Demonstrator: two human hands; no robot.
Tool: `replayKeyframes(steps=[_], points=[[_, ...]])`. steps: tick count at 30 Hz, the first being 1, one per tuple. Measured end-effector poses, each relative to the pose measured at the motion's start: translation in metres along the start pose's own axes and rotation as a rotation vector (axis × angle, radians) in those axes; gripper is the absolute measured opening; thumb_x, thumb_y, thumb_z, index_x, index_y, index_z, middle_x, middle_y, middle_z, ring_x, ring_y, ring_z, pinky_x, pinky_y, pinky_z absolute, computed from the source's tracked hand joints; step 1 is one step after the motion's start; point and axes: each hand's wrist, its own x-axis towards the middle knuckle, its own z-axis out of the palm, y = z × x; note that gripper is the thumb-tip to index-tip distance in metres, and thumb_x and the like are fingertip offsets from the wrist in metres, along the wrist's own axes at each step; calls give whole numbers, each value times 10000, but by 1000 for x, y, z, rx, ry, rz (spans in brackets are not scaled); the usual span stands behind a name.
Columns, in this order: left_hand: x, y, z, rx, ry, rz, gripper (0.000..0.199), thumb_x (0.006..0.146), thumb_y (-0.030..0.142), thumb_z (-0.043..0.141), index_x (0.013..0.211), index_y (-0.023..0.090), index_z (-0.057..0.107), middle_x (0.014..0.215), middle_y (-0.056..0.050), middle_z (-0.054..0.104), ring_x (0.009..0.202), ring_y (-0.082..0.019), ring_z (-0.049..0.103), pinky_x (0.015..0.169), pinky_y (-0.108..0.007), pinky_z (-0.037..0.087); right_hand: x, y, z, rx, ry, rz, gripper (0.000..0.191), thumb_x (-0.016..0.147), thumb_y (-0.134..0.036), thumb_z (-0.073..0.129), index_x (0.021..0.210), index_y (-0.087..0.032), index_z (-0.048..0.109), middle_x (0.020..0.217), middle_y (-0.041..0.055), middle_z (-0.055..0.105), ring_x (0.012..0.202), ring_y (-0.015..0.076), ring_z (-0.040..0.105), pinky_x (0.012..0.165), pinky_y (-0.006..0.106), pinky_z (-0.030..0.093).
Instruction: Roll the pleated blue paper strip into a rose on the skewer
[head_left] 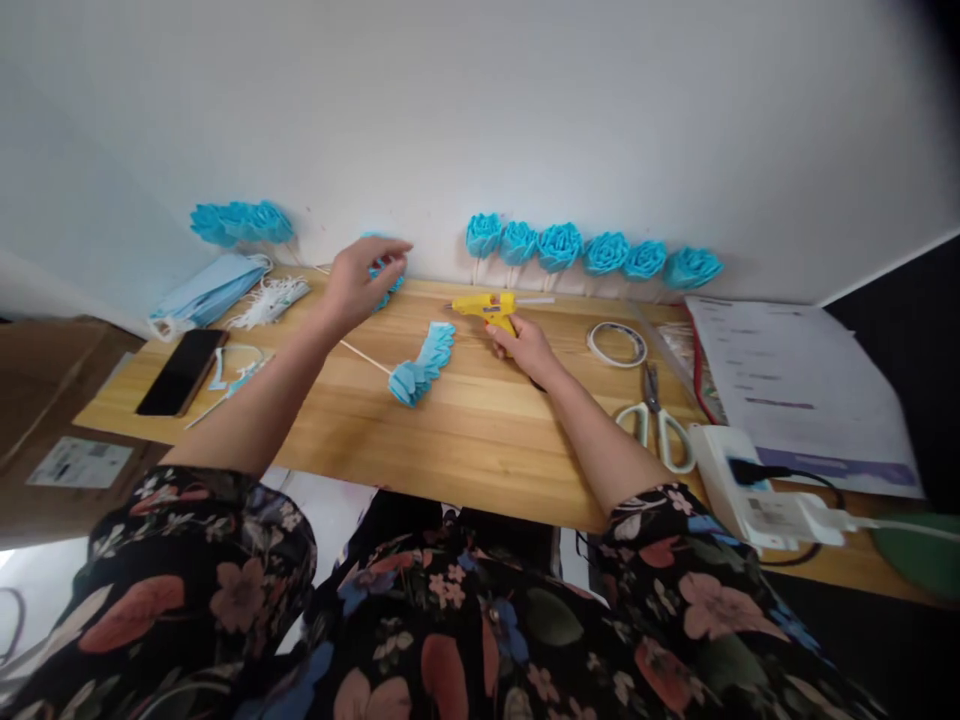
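A yellow glue gun (480,304) with a clear stick at its rear is in my right hand (523,348), fingers wrapped round its handle, nozzle pointing left. My left hand (366,280) hovers above the back of the table with its fingers apart, partly covering a blue piece (390,285) by the wall. Whether it touches that piece is hard to tell. Between and below my hands, a partly rolled blue pleated strip (429,362) on a thin stick (366,357) lies on the wooden table (480,440).
Several blue flowers (559,246) on sticks lean along the wall, with more (241,222) at left. Masks (214,290), white loops (270,300) and a phone (182,372) lie left. Tape roll (616,344), scissors (654,420), power strip (739,485) and papers (795,380) are right.
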Motion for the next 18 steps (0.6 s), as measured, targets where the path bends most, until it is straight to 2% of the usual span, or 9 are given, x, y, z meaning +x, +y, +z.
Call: replayKeyframes(steps=[2, 5, 9, 13, 18], points=[[-39, -17, -8, 51, -25, -36, 411, 1062, 404, 570, 1320, 215, 828, 1208, -103, 834, 1129, -283, 762, 1099, -440, 598, -1, -1, -1, -19, 7, -8, 516, 822, -701, 851, 904, -229, 660, 669, -41, 634, 592, 122, 538, 615, 289, 431], [-88, -43, -11, 112, -93, -76, 399, 1003, 304, 533, 1239, 246, 849, 1217, -112, 856, 1182, -313, 774, 1127, -481, 601, -2, -2, -3, -48, 14, -14, 555, 805, -741, 850, 876, -226, 656, 666, -35, 650, 589, 114, 539, 610, 279, 428], [-128, -60, -8, 131, -209, -75, 404, 938, 256, 579, 1233, 238, 854, 1300, -144, 844, 1247, -354, 760, 1155, -562, 591, -6, -7, -4, -63, -43, -2, 585, 767, -752, 884, 864, -217, 667, 650, -30, 649, 561, 103, 512, 557, 268, 368], [-133, -58, -1, 80, -267, 5, 393, 950, 255, 614, 1261, 245, 854, 1354, -145, 828, 1307, -355, 742, 1196, -569, 571, -9, -17, -5, -78, -122, 46, 608, 742, -766, 888, 883, -204, 704, 625, -34, 622, 548, 99, 496, 533, 265, 350], [-107, -56, 3, 21, -423, 49, 352, 936, 246, 661, 1232, 230, 850, 1317, -134, 835, 1278, -333, 748, 1190, -493, 567, -20, -25, -4, -67, -197, 84, 605, 755, -759, 903, 878, -206, 692, 636, -31, 624, 556, 102, 507, 544, 269, 375]])
